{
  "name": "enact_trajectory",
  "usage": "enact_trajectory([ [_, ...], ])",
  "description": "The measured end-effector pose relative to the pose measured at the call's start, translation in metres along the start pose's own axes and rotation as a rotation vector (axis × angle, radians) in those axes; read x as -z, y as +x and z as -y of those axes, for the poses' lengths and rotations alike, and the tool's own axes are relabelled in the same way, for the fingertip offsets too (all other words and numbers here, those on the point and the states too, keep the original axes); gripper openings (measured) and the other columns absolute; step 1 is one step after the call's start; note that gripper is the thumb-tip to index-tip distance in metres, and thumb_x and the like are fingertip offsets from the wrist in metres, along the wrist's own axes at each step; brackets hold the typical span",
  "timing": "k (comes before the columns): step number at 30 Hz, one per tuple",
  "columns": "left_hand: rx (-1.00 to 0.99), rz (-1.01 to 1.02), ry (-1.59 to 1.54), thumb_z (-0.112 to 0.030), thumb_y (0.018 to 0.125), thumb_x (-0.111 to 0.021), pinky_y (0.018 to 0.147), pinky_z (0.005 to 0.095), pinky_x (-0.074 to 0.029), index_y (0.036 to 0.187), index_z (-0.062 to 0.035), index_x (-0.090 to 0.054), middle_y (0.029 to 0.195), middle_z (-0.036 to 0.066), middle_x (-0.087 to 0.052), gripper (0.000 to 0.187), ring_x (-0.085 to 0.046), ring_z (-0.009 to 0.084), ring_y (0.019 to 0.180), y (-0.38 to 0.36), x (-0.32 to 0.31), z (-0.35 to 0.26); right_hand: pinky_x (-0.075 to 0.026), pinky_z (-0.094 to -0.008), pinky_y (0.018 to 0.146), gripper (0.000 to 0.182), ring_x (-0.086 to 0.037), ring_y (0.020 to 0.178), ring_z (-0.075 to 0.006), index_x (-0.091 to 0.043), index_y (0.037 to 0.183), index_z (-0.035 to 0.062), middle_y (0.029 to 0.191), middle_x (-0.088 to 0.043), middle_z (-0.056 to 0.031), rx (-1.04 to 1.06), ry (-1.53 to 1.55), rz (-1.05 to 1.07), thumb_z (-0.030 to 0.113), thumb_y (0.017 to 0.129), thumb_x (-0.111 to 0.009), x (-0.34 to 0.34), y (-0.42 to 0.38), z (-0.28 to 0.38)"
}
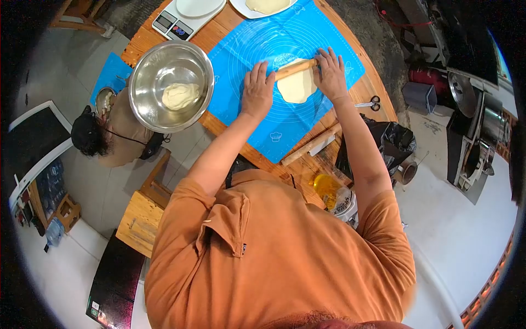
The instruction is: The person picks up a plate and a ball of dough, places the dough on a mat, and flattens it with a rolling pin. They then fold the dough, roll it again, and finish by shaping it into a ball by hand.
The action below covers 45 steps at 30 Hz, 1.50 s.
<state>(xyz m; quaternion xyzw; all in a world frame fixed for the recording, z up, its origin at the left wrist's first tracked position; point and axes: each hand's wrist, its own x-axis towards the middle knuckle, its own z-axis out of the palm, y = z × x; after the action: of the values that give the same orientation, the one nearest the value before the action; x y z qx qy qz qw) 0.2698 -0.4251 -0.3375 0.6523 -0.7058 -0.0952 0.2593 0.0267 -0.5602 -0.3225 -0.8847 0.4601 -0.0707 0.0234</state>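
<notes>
A wooden rolling pin (296,69) lies at a slant across the upper part of a flat, pale sheet of dough (296,90) on the blue mat (275,123). My left hand (257,90) rests at the pin's left end, palm down, fingers stretched forward and not wrapped round it. At the other end, my right hand (331,75) lies over the pin's tip with its fingers extended and apart. White flour shows on the mat just beyond the pin.
To the left, a steel bowl (141,88) holds a dough lump (181,96). Behind are a scale (189,22) and a plate (247,12) with dough. Scissors (375,103), a wooden stick (311,145) and a bag of yellow oil (326,189) lie right. Another person (118,137) is at far left.
</notes>
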Motion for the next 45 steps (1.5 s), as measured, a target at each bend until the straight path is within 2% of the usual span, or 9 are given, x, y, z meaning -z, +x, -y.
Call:
enact_trajectory([
  [4,-0.011,0.027,-0.062,-0.007,0.090,-0.067,0.094,0.0482,-0.047,0.125,-0.0063,-0.062,0.118,0.014,-0.059,0.035,-0.058,0.0334,0.112,-0.004,0.003,-0.008,-0.029,-0.0633,0.123,0.028,-0.046,0.147,-0.0319,-0.057,0.126,0.0139,0.142,-0.060,-0.0076,0.009,0.037,0.045,0.018,0.099,-0.064,0.009,-0.003,-0.004],
  [8,-0.062,-0.072,-0.068,-0.004,0.091,-0.058,0.086,0.0434,-0.046,0.120,-0.0046,-0.061,0.107,0.011,-0.056,0.029,-0.056,0.0291,0.101,-0.008,0.016,-0.025,-0.031,-0.0630,0.122,0.025,-0.050,0.143,-0.0297,-0.057,0.123,0.0136,0.134,-0.063,-0.0070,0.031,0.029,0.034,0.016,0.099,-0.064,0.024,-0.010,-0.003],
  [11,-0.065,-0.040,-0.109,-0.004,0.091,-0.060,0.087,0.0435,-0.046,0.119,-0.0042,-0.060,0.109,0.011,-0.057,0.028,-0.057,0.0296,0.103,-0.025,0.022,-0.034,-0.031,-0.0622,0.122,0.024,-0.051,0.141,-0.0294,-0.057,0.123,0.0123,0.133,-0.063,-0.0076,0.078,0.025,0.022,0.017,0.100,-0.064,0.032,-0.018,0.001],
  [17,0.101,0.091,-0.154,-0.009,0.097,-0.066,0.108,0.0569,-0.039,0.124,-0.0013,-0.058,0.130,0.017,-0.054,0.030,-0.052,0.0374,0.129,-0.070,0.018,-0.031,-0.027,-0.0593,0.126,0.033,-0.043,0.149,-0.0311,-0.056,0.135,0.0105,0.144,-0.058,-0.0095,0.207,-0.036,0.130,0.021,0.104,-0.059,0.032,-0.030,0.019],
  [19,0.085,0.113,-0.013,-0.018,0.103,-0.061,0.122,0.0653,-0.023,0.139,0.0025,-0.052,0.153,0.024,-0.043,0.043,-0.033,0.0418,0.152,-0.078,0.014,-0.028,-0.021,-0.0594,0.129,0.048,-0.031,0.157,-0.0335,-0.049,0.151,0.0076,0.161,-0.046,-0.0122,0.185,-0.028,0.141,0.031,0.108,-0.050,0.025,-0.031,0.030],
  [20,0.089,0.113,-0.012,-0.018,0.103,-0.061,0.122,0.0653,-0.023,0.139,0.0025,-0.052,0.153,0.024,-0.043,0.043,-0.033,0.0418,0.152,-0.077,0.015,-0.030,-0.021,-0.0594,0.129,0.048,-0.031,0.157,-0.0335,-0.049,0.151,0.0076,0.161,-0.046,-0.0122,0.187,-0.026,0.143,0.031,0.108,-0.050,0.022,-0.031,0.037],
  [22,0.133,0.162,0.016,-0.032,0.110,-0.049,0.128,0.0673,-0.007,0.158,0.0051,-0.034,0.170,0.027,-0.022,0.062,-0.010,0.0417,0.162,-0.074,0.017,-0.034,-0.015,-0.0601,0.130,0.063,-0.021,0.161,-0.0371,-0.036,0.162,0.0036,0.171,-0.032,-0.0158,0.104,-0.026,0.102,0.041,0.111,-0.040,0.014,-0.031,0.051],
  [25,0.182,0.281,0.130,-0.042,0.113,-0.037,0.128,0.0668,-0.002,0.166,0.0034,-0.020,0.174,0.027,-0.012,0.072,-0.003,0.0413,0.163,-0.067,0.015,-0.030,-0.012,-0.0602,0.130,0.069,-0.018,0.161,-0.0399,-0.030,0.165,0.0009,0.172,-0.029,-0.0192,0.044,-0.069,0.119,0.045,0.112,-0.036,0.002,-0.023,0.063],
  [45,0.277,0.160,0.200,-0.039,0.113,-0.035,0.127,0.0670,-0.002,0.161,0.0048,-0.032,0.172,0.028,-0.018,0.066,-0.009,0.0434,0.162,-0.048,0.018,0.012,-0.008,-0.0624,0.130,0.072,-0.015,0.162,-0.0388,-0.031,0.165,0.0059,0.172,-0.028,-0.0190,0.053,-0.245,0.113,0.054,0.111,-0.031,-0.027,0.051,0.099],
])
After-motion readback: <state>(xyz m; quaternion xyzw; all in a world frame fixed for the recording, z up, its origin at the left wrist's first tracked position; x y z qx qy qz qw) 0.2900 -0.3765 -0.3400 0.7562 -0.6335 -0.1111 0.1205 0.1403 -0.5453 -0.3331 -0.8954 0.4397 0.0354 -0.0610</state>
